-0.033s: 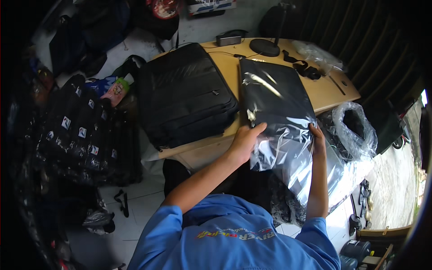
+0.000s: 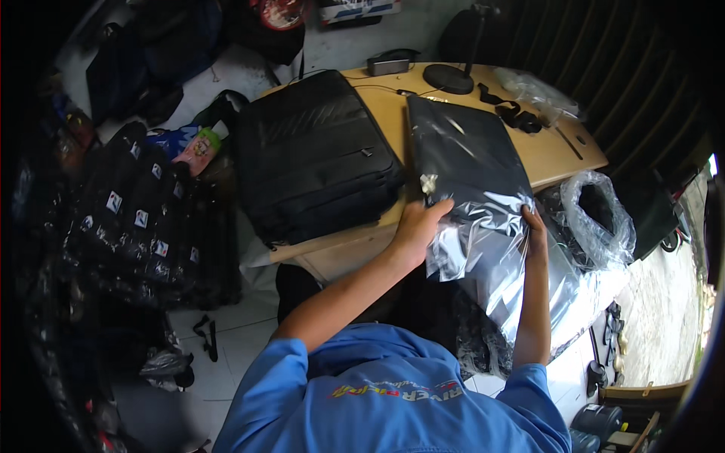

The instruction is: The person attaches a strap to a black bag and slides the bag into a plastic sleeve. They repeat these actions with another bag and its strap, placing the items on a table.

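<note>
A flat black bag (image 2: 468, 147) lies on the right part of the table inside a clear plastic bag (image 2: 483, 245), whose loose end hangs in shiny folds over the near edge. My left hand (image 2: 420, 228) is closed on the plastic at the near left corner, thumb on top. At the near right corner my right hand (image 2: 535, 230) pinches the plastic along its side, its other fingers mostly hidden underneath. Left of it sits a stack of black bags (image 2: 317, 151), touched by neither hand.
The wooden table (image 2: 377, 102) also bears a black round-based stand (image 2: 448, 78), black straps (image 2: 521, 119) and crumpled clear plastic (image 2: 540, 94). Plastic-wrapped black bags (image 2: 128, 219) are piled at left. More clear plastic (image 2: 604, 226) bulges beside the table at right.
Glare and folds on the clear plastic differ slightly. Both hands keep their hold at the same corners; the whole view has shifted a little.
</note>
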Demonstrator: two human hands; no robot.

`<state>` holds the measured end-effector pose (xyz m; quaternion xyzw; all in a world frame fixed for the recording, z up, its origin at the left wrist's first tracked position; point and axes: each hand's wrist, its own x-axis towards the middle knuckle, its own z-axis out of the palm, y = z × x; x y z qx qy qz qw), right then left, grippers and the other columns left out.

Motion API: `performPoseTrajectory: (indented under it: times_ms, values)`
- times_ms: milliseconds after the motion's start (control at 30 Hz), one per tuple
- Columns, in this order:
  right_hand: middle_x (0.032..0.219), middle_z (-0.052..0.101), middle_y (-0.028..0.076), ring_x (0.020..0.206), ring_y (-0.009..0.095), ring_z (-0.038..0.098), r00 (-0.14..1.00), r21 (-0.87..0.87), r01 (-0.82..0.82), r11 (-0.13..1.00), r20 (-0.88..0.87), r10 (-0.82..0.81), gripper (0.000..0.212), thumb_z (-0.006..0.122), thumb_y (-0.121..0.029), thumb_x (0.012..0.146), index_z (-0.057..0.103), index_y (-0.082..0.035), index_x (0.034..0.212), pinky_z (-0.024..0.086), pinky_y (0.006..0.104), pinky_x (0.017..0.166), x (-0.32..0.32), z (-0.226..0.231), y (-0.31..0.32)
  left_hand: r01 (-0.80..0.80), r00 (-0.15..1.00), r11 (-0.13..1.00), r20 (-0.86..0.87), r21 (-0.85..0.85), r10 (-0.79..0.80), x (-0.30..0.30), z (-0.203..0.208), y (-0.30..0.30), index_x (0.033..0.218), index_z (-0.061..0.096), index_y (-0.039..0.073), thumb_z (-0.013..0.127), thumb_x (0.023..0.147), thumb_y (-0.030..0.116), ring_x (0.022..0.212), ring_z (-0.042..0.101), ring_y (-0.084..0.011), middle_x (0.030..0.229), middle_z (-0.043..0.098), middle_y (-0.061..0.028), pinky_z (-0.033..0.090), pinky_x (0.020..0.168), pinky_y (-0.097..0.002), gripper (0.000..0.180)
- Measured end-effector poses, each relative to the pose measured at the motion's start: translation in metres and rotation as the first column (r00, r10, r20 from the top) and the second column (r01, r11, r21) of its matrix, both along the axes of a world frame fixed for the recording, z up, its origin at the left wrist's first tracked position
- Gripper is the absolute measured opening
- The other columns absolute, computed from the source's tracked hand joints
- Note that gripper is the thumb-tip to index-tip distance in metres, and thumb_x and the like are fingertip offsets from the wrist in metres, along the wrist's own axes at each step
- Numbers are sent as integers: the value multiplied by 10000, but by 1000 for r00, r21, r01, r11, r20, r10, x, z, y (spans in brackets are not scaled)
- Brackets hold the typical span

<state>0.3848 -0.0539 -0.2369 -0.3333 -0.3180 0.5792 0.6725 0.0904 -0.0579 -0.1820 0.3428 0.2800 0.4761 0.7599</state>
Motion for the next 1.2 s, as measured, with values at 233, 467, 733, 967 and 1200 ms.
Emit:
performPoseTrajectory:
  times_ms: [233, 467, 733, 967, 1200]
  values:
    - [1201, 550, 150, 1063, 286, 577, 994, 212, -2, 977, -103, 24, 405, 457, -208, 943, 390, -40, 1305, 478, 415, 919, -38, 26, 15, -56, 819, 695, -365, 717, 442, -7, 102, 2, 676, 625, -22, 597, 824, 189, 501, 523, -79, 559, 577, -37, 399, 461, -272, 259]
    - [1280, 501, 154, 1124, 277, 534, 865, 507, -423, 751, -23, 502, 457, 427, -283, 957, 366, -37, 1338, 425, 413, 976, -119, 140, 76, -104, 744, 326, -144, 940, 652, -95, 191, -23, 655, 607, 43, 601, 853, 240, 418, 412, -49, 470, 490, 26, 328, 403, -254, 279]
    - [1045, 568, 123, 866, 220, 564, 627, 79, -749, 658, 407, 664, 498, 545, -419, 899, 517, 14, 1142, 493, 372, 766, -371, 249, 67, -707, 390, 158, 194, 689, 900, -297, 214, -112, 891, 635, -63, 616, 835, 62, 681, 638, -213, 764, 639, -116, 525, 656, -306, 139]
    - [1132, 569, 206, 1006, 279, 596, 539, 61, -762, 644, 611, 580, 468, 531, -278, 919, 425, 45, 1240, 491, 364, 856, -435, 201, 18, -931, -20, -20, 3, 365, 1000, -445, 78, -286, 1085, 575, -49, 618, 864, 132, 919, 620, -235, 1013, 635, -134, 509, 826, -360, 289]
    - [1073, 611, 185, 991, 241, 617, 603, 206, -685, 699, 698, 385, 389, 462, -175, 924, 469, 42, 1247, 493, 303, 822, -423, 153, 28, -911, -363, -402, -284, -90, 887, -475, -127, -489, 1064, 580, 13, 652, 824, 125, 988, 584, -192, 1033, 627, -83, 450, 873, -368, 275]
